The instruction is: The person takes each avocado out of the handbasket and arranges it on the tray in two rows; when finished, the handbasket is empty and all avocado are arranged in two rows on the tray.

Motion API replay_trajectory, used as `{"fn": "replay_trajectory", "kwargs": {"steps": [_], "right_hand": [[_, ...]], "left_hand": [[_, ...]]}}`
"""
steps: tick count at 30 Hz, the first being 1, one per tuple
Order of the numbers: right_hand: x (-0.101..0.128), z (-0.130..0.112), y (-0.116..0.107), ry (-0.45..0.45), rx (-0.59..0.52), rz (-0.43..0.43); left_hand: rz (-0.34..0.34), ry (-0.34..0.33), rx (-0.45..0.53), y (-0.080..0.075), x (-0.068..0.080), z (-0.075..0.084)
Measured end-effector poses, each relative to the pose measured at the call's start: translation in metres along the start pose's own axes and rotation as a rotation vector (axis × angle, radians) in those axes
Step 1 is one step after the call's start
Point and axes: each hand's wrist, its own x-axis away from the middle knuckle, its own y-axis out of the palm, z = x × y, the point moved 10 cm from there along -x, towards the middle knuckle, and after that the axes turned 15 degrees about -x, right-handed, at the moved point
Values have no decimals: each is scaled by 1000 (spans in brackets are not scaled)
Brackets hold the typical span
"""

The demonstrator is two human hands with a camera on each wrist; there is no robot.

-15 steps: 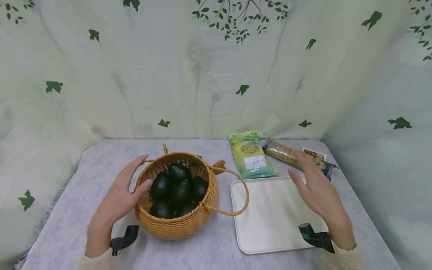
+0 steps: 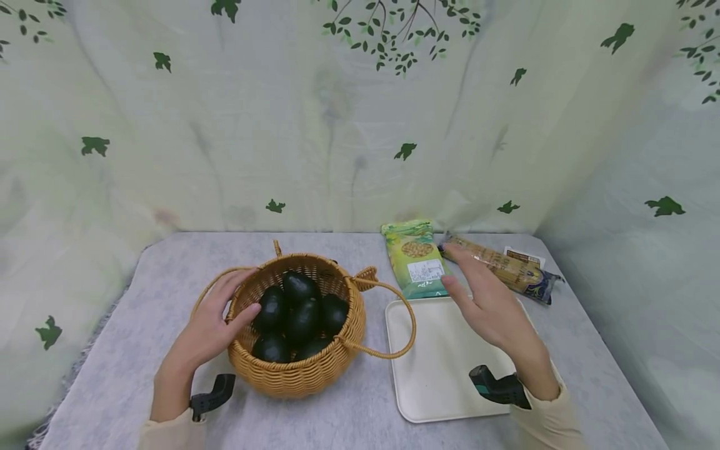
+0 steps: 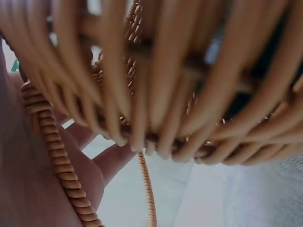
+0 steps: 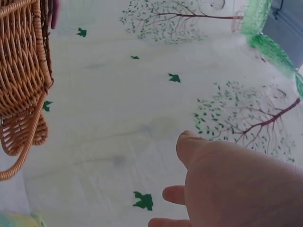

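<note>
Wicker basket: the woven basket [image 2: 292,381] stands upright just left of the frame's centre, on the pale grey cloth [image 2: 118,387], its base apparently steady enough to keep it level.
Avocados: a handful of dark avocados [image 2: 304,320] lie heaped inside it; the curved wall seems to be what keeps them from rolling.
Left hand: the person's left hand [image 2: 210,325] is at the basket's left rim, fingers spread and relaxed, thumb at the edge. I see no firm clasp, and cannot tell whether it bears any weight.
Left-side handle: this coiled handle [image 3: 59,161] passes across the palm in the left wrist view, so the hand sits within its loop.
Right-side handle: the other loop [image 2: 414,328] flops outward over the tray's left edge, presumably because it swings freely.
Right hand: the right hand [image 2: 489,306] hovers at right of centre, fingers extended, gripping nothing.
White tray: it [image 2: 427,387] lies flat at lower right, beside the basket.
Packets: a green-yellow bag [image 2: 416,250] and a long golden packet [image 2: 525,275] lie beyond the tray, probably laid flat for stability.
</note>
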Motion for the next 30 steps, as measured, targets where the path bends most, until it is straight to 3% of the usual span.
{"fn": "replay_trajectory", "kwargs": {"steps": [11, 17, 30], "right_hand": [[-14, -33, 34, -76, -16, -66], [-20, -51, 55, -113, -83, -122], [-42, -81, 90, -188, -161, -213]], "left_hand": [[-95, -18, 75, 15, 2, -11], [-151, -24, 108, 22, 4, -13], [-173, -19, 189, 25, 5, -17]]}}
